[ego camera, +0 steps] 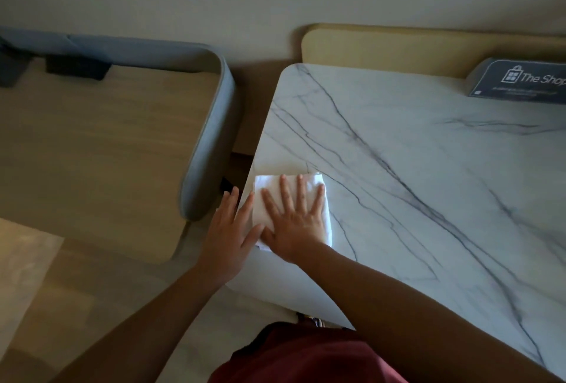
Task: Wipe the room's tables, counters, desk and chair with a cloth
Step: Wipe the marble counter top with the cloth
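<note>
A folded white cloth point(315, 183) lies near the left edge of the white marble table point(413, 168). My right hand point(295, 220) presses flat on the cloth with its fingers spread and straight. My left hand point(231, 229) is held at the table's left edge beside the cloth, fingers straight, thumb touching the cloth's lower left corner.
To the left stands a wooden desk point(101, 144) with a raised grey rim point(211, 137), a narrow gap between it and the marble table. A dark card reading "The Shop" point(520, 81) stands at the table's far right. A beige backboard point(398, 46) runs along the wall.
</note>
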